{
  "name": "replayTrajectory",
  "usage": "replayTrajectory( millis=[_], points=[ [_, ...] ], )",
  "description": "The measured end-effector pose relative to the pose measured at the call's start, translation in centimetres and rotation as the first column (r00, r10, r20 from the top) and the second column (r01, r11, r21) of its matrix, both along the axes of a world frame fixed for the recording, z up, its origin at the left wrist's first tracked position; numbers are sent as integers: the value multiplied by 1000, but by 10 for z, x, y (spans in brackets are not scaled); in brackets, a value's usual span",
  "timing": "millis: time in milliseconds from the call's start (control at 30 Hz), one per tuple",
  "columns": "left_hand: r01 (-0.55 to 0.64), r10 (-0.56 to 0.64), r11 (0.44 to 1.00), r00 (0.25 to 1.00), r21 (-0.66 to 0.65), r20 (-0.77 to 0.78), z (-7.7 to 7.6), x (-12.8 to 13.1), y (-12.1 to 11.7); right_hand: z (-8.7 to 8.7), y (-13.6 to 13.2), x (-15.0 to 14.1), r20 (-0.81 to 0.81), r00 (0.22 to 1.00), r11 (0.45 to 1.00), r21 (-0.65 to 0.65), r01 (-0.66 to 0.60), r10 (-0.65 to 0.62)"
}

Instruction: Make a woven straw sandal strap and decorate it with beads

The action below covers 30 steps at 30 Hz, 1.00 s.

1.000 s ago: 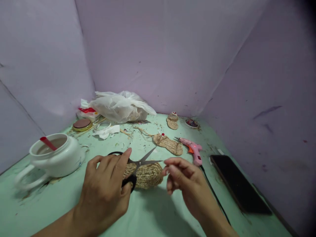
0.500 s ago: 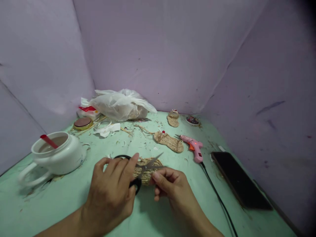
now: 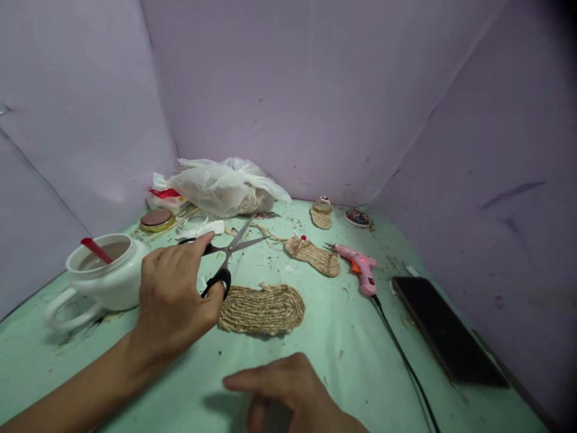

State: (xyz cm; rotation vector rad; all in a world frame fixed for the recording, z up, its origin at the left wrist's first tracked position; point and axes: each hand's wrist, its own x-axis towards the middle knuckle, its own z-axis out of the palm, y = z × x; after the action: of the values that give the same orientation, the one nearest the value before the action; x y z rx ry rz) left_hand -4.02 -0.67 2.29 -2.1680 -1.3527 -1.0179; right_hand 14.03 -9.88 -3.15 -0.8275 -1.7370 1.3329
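My left hand (image 3: 174,288) is closed on the black handles of a pair of scissors (image 3: 231,248), whose blades are spread and point away toward the back of the table. Just right of that hand lies a flat oval coil of braided straw cord (image 3: 265,310), with a small bit sticking up on its far edge. Nearer the camera, my right hand (image 3: 293,391) hovers low with its index finger stretched to the left and the fingers apart. Nothing shows in it, though its lower part is cut off by the frame.
Beyond the coil lies a small woven sole (image 3: 313,255) with a red bead, beside a pink glue gun (image 3: 360,264) trailing a black cord. A phone (image 3: 446,328) lies at right, a white pot (image 3: 108,276) with a red straw at left. A plastic bag (image 3: 225,186) sits behind.
My left hand has lifted the scissors away from the coil, up and to the left. My right hand has drawn back from the coil toward me, and its fingers have spread.
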Motion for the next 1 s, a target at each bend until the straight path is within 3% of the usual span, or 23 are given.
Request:
replayTrajectory(
  millis=[33, 67, 133, 167, 200, 233, 300, 400, 567, 633, 767, 1000],
  points=[
    [12, -12, 1000, 1000, -5, 7, -1, 1, 0, 1, 2, 7, 4, 988, 984, 100, 151, -152],
    [28, -27, 999, 999, -19, 22, -1, 1, -1, 3, 5, 14, -31, 936, 914, 204, 350, -351],
    [84, -79, 993, 995, -80, 63, -2, 2, -2, 10, 15, 26, -157, 726, 666, 307, 680, -669],
    [123, -113, 984, 990, -127, 83, -3, 2, -3, 13, 21, 30, -197, 591, 532, 283, 798, -782],
    [163, -147, 972, 984, -171, 101, -4, 3, -5, 16, 28, 33, -161, 522, 483, 228, 846, -838],
    [198, -178, 958, 978, -206, 113, -5, 4, -6, 18, 35, 34, -78, 519, 505, 144, 851, -851],
    [246, -224, 939, 968, -241, 114, -7, 6, -11, 17, 47, 35, 70, 615, 614, -44, 788, -785],
    [286, -275, 931, 958, -228, 78, -10, 11, -18, 12, 55, 31, 66, 756, 721, -254, 644, -652],
    [351, -361, 910, 933, -220, -5, -13, 17, -29, 10, 54, 26, -141, 787, 719, -524, 456, -601],
    [347, -365, 906, 930, -243, -33, -13, 18, -31, 12, 53, 25, -136, 767, 696, -542, 472, -627],
    [342, -367, 908, 928, -244, -68, -13, 18, -31, 14, 51, 26, -82, 638, 609, -413, 677, -765],
    [313, -321, 941, 946, -127, -45, -9, 14, -24, 19, 44, 24, -65, 638, 630, -265, 730, -767]
  ],
)
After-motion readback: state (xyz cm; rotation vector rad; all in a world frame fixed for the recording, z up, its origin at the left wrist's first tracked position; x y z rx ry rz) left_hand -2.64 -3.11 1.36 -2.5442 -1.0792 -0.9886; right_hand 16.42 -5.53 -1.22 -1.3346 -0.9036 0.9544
